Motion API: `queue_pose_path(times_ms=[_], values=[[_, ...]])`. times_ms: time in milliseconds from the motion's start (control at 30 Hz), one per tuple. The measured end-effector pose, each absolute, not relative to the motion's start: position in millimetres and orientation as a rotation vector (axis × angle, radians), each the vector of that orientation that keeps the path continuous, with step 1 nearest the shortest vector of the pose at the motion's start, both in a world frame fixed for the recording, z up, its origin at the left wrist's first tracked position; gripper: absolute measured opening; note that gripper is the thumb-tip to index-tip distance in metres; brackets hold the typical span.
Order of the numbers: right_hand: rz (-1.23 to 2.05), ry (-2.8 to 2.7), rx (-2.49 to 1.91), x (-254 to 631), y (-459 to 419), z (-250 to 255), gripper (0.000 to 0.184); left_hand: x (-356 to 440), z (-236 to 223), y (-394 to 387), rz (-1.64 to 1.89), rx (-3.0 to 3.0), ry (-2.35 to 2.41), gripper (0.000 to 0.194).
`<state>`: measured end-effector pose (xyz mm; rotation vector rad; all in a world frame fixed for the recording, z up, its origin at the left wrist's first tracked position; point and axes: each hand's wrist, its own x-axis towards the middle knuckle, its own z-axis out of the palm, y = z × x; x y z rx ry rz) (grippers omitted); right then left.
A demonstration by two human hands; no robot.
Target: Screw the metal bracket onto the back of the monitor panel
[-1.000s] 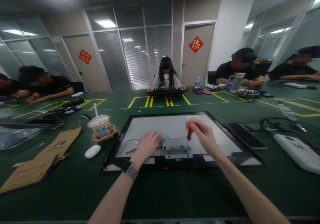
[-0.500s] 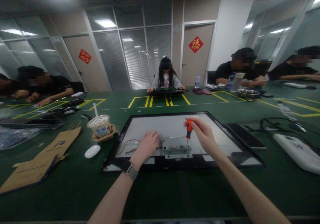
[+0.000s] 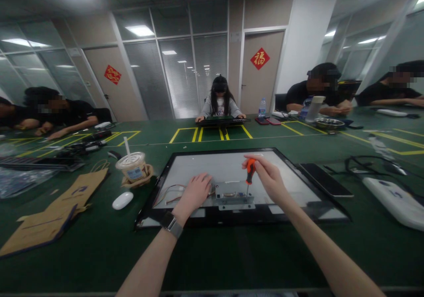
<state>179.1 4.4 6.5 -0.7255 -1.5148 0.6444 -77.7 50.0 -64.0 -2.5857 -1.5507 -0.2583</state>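
My right hand (image 3: 269,178) grips the orange and black handle of a screwdriver (image 3: 251,169). The shaft points down, and its tip meets the right part of a metal bracket (image 3: 235,199) with connector ports along its front. This bracket sits near the front edge of a flat display panel (image 3: 212,166) with a black frame and a pale back. My left hand (image 3: 196,190) lies over the panel beside the bracket's left end, palm down with fingers stretched out; some fingertips are hidden. Thin wires (image 3: 168,193) run across the panel to the left of that hand.
Left of the panel are a lidded drink cup (image 3: 132,164) with a straw, a white mouse (image 3: 122,200) and a brown paper bag (image 3: 62,204). On the right lie a dark phone-like slab (image 3: 326,180), a white case (image 3: 394,202) and black cables. Several people sit around the table.
Almost nothing differs. The screwdriver handle has turned or shifted very slightly in my right hand, while my left hand and the panel keep their places.
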Motion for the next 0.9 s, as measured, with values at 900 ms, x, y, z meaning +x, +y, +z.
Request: queue_pose_path(times_ms=[900], values=[[0.652, -1.465, -0.713, 179.4, 6.1, 3.9, 0.017, -78.2, -65.5, 50.4, -0.297, -2.582, -1.560, 0.039]])
